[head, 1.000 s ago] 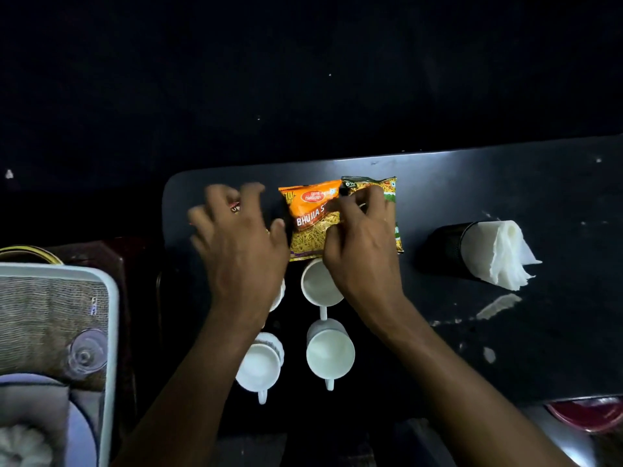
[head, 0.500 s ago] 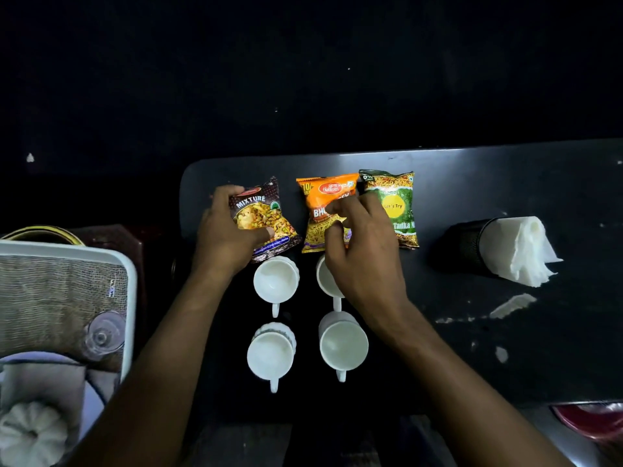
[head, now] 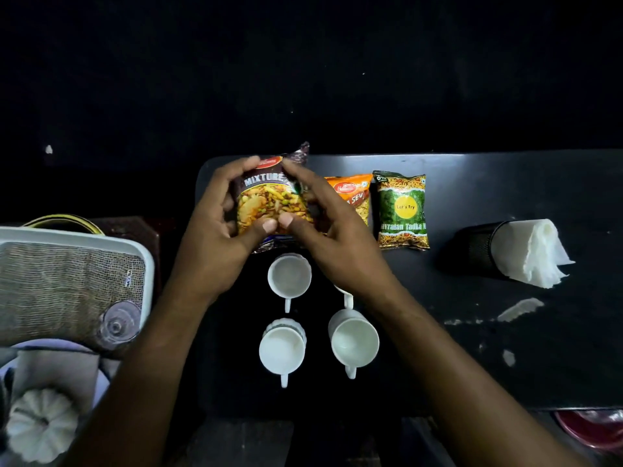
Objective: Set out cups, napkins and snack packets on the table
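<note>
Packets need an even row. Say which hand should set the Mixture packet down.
Left. The left hand holds the Mixture packet on its free outer side; the right hand crosses the orange packet.

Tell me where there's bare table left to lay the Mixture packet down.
Both hands, left hand and right hand, hold the Mixture packet over the table's left end. Bare strip: between green packet and napkin holder. Crowded: orange packet and white cups.
</note>
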